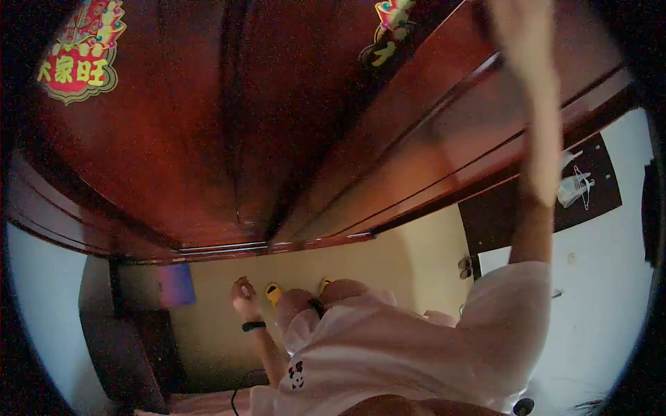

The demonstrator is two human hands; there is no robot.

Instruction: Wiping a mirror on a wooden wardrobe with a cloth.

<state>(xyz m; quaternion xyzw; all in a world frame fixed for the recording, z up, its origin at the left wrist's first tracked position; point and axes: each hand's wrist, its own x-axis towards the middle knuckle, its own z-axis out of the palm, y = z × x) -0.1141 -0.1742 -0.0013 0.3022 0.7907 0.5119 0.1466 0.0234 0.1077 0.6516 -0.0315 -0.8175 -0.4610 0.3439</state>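
A tall, glossy dark-red wooden wardrobe (180, 152) fills the upper part of the view. My right arm is raised along its right side, and my right hand (517, 28) is blurred against the reddish panel (451, 132). The fingers of that hand run past the top edge, so any hold is hidden. Low on the left hangs my left hand (243, 290), with a black band (254, 326) on its wrist. Its fingers are curled in, apart from the wardrobe. Whatever may be inside them is too small to tell.
Red-and-gold decorations (87, 52) are stuck on the wardrobe front. A dark cabinet (139, 347) and a purple-blue box (176, 284) stand at left. Yellow slippers (273, 295) are on my feet. At right, a white hanger (585, 187) lies against a dark surface (499, 215).
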